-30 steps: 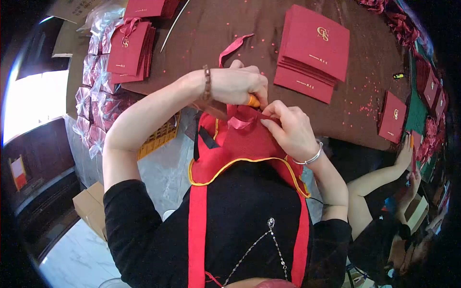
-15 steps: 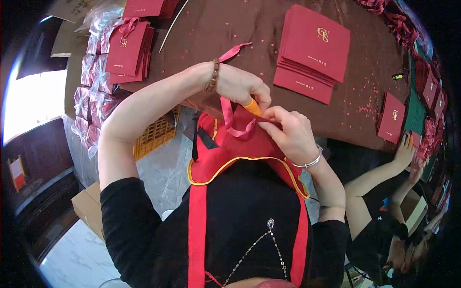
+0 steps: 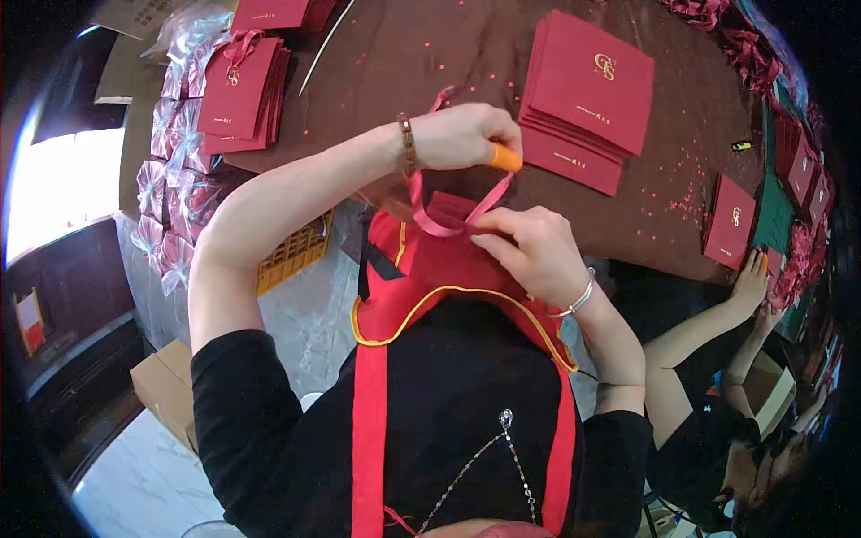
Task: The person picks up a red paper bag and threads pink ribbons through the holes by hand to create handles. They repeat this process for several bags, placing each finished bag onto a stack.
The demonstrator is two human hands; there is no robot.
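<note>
A pink-red ribbon [image 3: 430,218] makes a loop between my two hands, above a red paper bag [image 3: 453,203] that is mostly hidden near my apron [image 3: 430,264]. My left hand [image 3: 462,139], with an orange finger cover on one digit and a beaded bracelet at the wrist, is closed on one length of the ribbon. A loose ribbon end pokes out behind that hand. Lower and to the right, my right hand [image 3: 534,244], wearing a silver bangle, pinches the ribbon between thumb and forefinger.
Stacked red bags [image 3: 587,85] with gold lettering lie on the brown-covered table [image 3: 386,72]. More ribboned bags [image 3: 238,94] and plastic-wrapped bundles [image 3: 166,197] are at left. Another person's hand [image 3: 752,285] works at right near a red bag [image 3: 728,220]. A yellow crate [image 3: 291,258] stands below.
My left hand has moved up and right, drawing the ribbon out into a loop. My right hand has shifted slightly down from the bag's edge to the ribbon.
</note>
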